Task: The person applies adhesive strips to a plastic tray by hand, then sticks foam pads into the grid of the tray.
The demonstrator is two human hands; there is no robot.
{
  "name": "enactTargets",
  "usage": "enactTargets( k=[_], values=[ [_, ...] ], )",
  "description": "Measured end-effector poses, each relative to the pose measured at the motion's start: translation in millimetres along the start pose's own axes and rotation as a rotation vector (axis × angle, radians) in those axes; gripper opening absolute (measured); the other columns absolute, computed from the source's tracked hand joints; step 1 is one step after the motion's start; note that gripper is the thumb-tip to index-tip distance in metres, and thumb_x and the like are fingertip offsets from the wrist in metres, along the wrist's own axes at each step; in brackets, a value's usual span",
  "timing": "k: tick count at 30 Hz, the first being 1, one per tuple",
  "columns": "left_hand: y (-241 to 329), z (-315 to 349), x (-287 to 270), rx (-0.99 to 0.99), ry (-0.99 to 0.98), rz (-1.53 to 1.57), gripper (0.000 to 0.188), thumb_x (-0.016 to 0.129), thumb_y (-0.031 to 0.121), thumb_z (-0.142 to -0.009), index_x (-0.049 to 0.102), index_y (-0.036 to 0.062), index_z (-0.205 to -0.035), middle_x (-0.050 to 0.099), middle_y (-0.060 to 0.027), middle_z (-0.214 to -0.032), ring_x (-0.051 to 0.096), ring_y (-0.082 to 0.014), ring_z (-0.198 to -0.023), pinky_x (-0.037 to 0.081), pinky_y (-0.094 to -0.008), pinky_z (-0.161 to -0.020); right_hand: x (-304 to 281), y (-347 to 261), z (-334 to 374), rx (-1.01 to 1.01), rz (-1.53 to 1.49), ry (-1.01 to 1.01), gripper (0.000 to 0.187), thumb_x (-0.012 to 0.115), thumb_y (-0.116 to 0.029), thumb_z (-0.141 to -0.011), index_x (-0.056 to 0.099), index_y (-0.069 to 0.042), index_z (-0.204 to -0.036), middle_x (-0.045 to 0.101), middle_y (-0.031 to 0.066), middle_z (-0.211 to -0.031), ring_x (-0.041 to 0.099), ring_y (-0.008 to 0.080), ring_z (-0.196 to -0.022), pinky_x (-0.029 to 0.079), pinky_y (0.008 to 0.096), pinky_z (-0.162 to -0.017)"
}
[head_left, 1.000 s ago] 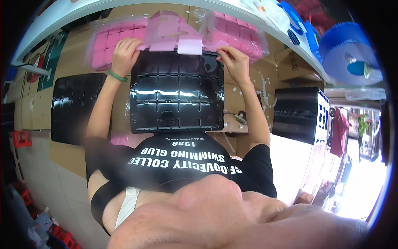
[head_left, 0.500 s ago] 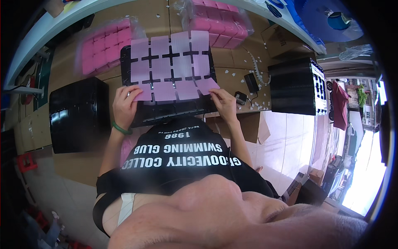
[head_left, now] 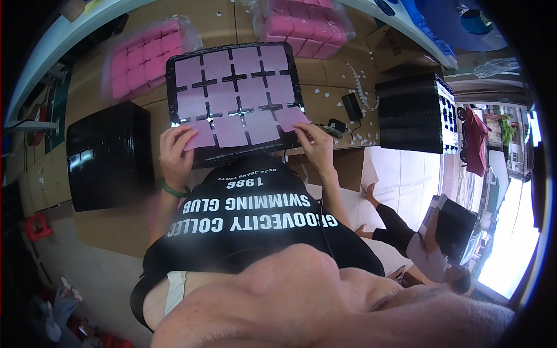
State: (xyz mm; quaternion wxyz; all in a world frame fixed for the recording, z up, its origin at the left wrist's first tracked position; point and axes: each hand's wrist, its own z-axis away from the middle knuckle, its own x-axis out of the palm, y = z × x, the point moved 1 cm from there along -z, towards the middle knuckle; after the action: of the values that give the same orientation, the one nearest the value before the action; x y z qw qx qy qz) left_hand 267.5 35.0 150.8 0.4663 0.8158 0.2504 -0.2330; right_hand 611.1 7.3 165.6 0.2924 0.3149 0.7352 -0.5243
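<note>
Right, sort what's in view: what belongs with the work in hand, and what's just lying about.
Belongs:
Left hand and right hand, pinching the near corners
Pink slotted sheet
Black compartment tray beneath it
Probably the bagged pink stacks at the back and stacked black trays at right

Apparently just lying about:
Black power adapter
White scraps
Red plastic stool

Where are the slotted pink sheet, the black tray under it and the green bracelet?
slotted pink sheet [head_left: 223, 95]: head view, on a panel between the cross-shaped slots
black tray [head_left: 226, 153]: head view, on its edge nearest the person
green bracelet [head_left: 173, 191]: head view, on the visible band
</note>
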Motion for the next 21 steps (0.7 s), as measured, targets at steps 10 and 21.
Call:
enactTargets(
  k=[10,21],
  values=[
    [3,13,3,-0.028,-0.010,0.022,0.034,0.061,-0.006,-0.074,0.071,0.0067,-0.104,0.064,-0.0077,-0.106,0.057,-0.0292,-0.106,0.048,-0.0388,-0.092,9,14,15,0.163,-0.118,0.019,0.014,0.068,-0.006,-0.089,0.072,-0.004,-0.102,0.068,0.0055,-0.083,0.062,0.0103,-0.066,0.048,0.0230,-0.060],
    [-9,46,11,-0.030,-0.145,-0.094,0.042,0.060,-0.004,-0.073,0.069,0.0086,-0.112,0.060,-0.0091,-0.123,0.053,-0.0310,-0.119,0.043,-0.0405,-0.100,20,26,28,0.178,0.049,-0.042,0.020,0.066,-0.010,-0.081,0.074,-0.012,-0.098,0.065,0.0071,-0.096,0.063,0.0242,-0.089,0.051,0.0340,-0.076]
  ],
)
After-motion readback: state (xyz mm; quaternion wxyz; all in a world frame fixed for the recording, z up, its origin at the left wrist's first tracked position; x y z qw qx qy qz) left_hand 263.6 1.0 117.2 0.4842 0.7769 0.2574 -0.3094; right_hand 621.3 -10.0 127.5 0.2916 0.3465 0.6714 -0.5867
